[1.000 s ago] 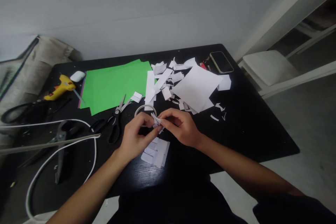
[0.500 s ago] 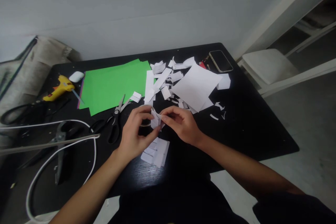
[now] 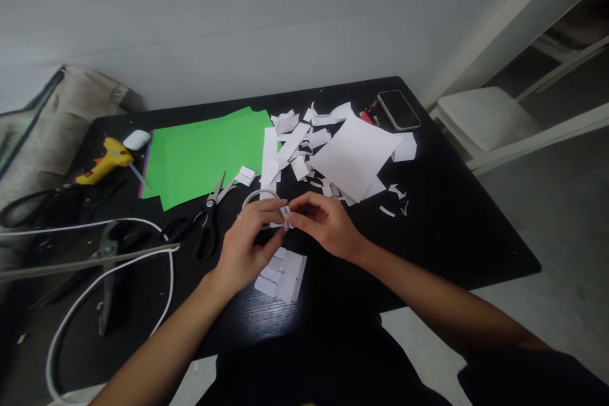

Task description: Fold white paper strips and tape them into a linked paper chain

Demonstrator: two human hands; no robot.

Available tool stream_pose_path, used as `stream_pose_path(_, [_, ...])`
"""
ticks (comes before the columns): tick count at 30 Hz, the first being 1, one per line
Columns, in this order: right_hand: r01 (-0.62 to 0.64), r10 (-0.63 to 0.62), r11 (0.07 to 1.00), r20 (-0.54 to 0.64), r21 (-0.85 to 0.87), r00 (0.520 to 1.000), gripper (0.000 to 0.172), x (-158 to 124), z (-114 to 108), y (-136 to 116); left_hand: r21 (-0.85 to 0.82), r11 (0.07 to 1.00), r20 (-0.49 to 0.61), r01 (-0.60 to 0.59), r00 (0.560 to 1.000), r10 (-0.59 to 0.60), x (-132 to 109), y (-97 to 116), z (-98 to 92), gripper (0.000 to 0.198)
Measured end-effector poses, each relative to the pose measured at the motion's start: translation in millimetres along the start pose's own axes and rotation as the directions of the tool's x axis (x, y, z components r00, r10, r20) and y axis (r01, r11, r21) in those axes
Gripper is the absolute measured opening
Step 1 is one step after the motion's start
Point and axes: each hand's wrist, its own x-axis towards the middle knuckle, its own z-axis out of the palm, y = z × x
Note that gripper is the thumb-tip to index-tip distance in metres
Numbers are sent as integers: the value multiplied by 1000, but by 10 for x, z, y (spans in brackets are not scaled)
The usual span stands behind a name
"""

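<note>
My left hand (image 3: 247, 242) and my right hand (image 3: 325, 223) meet above the black table (image 3: 447, 216), both pinching one small folded white paper piece (image 3: 284, 214) between their fingertips. Just behind the fingers lies a clear tape roll (image 3: 259, 198). Below the hands sits a small stack of folded white paper pieces (image 3: 281, 275). Black-handled scissors (image 3: 204, 216) lie to the left of my left hand.
Green paper sheets (image 3: 204, 152) and a heap of white paper scraps with one larger sheet (image 3: 354, 155) cover the table's middle. A phone (image 3: 398, 110) lies far right. A yellow glue gun (image 3: 102, 158), pliers (image 3: 108, 254) and a white cable (image 3: 95, 285) lie left. A white chair (image 3: 485, 117) stands right.
Both hands have shifted slightly up and away over the table while turning the small paper piece between the fingertips. Nothing else on the table has moved.
</note>
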Motion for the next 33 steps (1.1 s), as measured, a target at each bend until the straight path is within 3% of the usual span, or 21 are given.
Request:
stream_pose_path(6, [17,-17,1000,25,-6,1000,16,-3,0,5,146,989,-30,30,999,-25,2,54,-41,19])
stream_pose_path(19, [309,-312,935,15,-173,950,8,-11,3,82,-112,958,-48,263,962,-270,-3,19,3,10])
stream_pose_path(33, [373,-382,877,32,-302,924,6,-12,-19,54,-121,952,-17,281,958,-285,5,14,-41,16])
